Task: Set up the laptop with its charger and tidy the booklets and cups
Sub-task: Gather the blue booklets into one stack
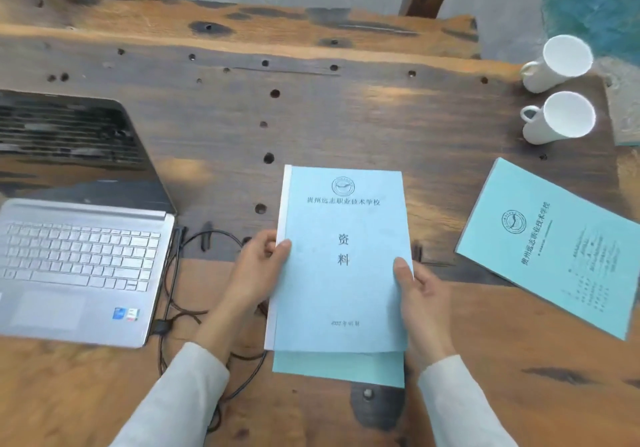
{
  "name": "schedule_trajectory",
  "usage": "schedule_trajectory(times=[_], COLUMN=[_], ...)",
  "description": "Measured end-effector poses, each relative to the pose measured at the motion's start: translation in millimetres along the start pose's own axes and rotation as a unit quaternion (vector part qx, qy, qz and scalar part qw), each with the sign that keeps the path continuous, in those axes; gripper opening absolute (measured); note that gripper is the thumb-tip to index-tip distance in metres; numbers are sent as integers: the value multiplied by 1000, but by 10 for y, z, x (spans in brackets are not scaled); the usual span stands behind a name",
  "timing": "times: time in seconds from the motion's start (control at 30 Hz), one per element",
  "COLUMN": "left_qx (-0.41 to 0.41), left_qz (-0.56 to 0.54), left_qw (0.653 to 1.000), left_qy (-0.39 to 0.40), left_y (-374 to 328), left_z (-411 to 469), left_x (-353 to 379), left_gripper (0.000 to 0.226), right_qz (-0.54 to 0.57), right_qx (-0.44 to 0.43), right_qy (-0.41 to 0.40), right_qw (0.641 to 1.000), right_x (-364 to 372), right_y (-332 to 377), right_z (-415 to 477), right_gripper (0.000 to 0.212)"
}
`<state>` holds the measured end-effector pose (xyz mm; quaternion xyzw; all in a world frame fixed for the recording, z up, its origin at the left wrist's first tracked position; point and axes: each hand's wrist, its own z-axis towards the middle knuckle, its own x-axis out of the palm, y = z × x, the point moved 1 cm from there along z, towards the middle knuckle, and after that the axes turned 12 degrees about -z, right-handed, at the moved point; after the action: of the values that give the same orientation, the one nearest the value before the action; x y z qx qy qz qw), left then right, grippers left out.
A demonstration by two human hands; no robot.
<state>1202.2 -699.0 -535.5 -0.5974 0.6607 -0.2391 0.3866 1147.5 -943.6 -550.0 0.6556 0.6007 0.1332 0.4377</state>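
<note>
Grips a pale blue paper booklet (341, 256) over the middle of the scarred wooden worktop (311, 117), with the left hand (256, 273) at its left edge and the right hand (420, 294) at its right. Shows a teal sheet (337, 367), perhaps another booklet, just beneath. Shows an open silver laptop (79, 266) with a black cable (161, 326) at left, a flat teal booklet (554, 249) and two white ceramic mugs (557, 119) at right.

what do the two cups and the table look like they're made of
The far cup and the near cup look like glazed white ceramic: smooth, plain white walls with loop handles, though plastic can't be ruled out. The table looks like old solid wood, matte and worn: visible grain, dark stains and many small holes.
</note>
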Motion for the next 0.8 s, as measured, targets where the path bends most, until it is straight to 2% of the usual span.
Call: schedule_trajectory(times=[0.1, 0.23, 0.37, 0.47, 0.57, 0.8], left_qx=[-1, 82, 110, 108, 105, 99], left_qz=[4, 121, 177, 214, 217, 151], left_qw=[1000, 989, 977, 970, 970, 981], left_qy=[19, -16, -52, -39, -34, -76], left_y=[246, 469, 506, 493, 497, 520], left_z=[-198, -320, -349, -326, -302, -271], left_x=[31, 81, 119, 105, 90, 88], left_gripper=[18, 17, 14, 18, 22, 30], right_qz=[-32, -87, -180, -210, -191, -154], right_qx=[14, -26, -49, -61, -37, -9], right_qy=[-15, -63, -75, -85, -74, -68], right_qw=[999, 994, 979, 972, 978, 986], right_x=[-57, -81, -111, -141, -149, -102], right_y=[-283, -503, -538, -486, -468, -463], right_z=[-152, -318, -339, -317, -287, -190], right_gripper=[16, 18, 17, 17, 29, 26])
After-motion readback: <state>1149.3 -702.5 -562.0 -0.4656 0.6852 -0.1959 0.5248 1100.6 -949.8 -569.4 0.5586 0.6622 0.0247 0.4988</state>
